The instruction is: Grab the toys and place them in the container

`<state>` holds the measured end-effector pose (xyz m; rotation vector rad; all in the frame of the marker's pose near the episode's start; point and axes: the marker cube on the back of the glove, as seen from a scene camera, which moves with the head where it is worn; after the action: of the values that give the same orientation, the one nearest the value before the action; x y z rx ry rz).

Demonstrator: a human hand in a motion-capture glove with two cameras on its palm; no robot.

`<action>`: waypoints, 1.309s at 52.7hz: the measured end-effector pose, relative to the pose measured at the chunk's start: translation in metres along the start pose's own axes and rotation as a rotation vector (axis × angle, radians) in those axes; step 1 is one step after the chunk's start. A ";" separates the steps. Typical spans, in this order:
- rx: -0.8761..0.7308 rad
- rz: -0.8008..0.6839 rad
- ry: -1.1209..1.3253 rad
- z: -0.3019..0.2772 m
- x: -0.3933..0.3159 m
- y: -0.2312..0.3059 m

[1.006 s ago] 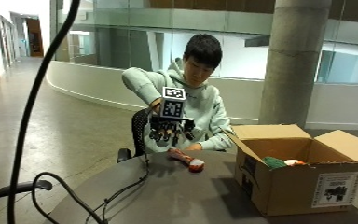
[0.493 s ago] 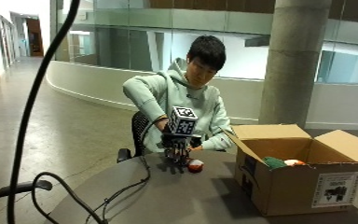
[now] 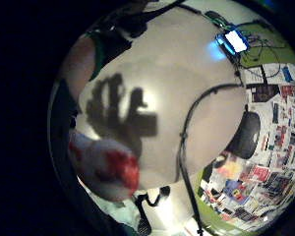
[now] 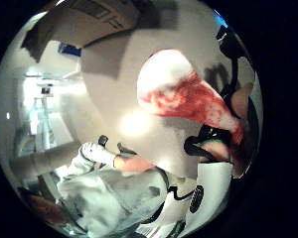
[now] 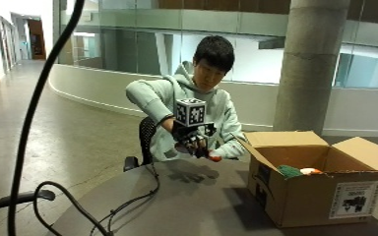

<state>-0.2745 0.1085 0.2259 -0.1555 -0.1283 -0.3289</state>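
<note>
While the person is sitting at the gray table (image 5: 195, 206), the gloved right hand (image 5: 192, 140) is hanging in the air above it, fingers curling around a red and white toy (image 5: 212, 158). Seen from outside, the toy is poking out of the hand at about four o'clock, its long side pointing down toward the open cardboard box (image 5: 307, 196), well apart at three o'clock.

Gloved right hand (image 5: 193, 139) raised, fingers (image 5: 200, 147) curled downward in a grip.
</note>
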 end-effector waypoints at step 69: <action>0.250 -0.247 -0.276 -0.226 -0.111 -0.222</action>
<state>-0.4299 -0.1033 0.0163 0.0648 -0.4619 -0.5335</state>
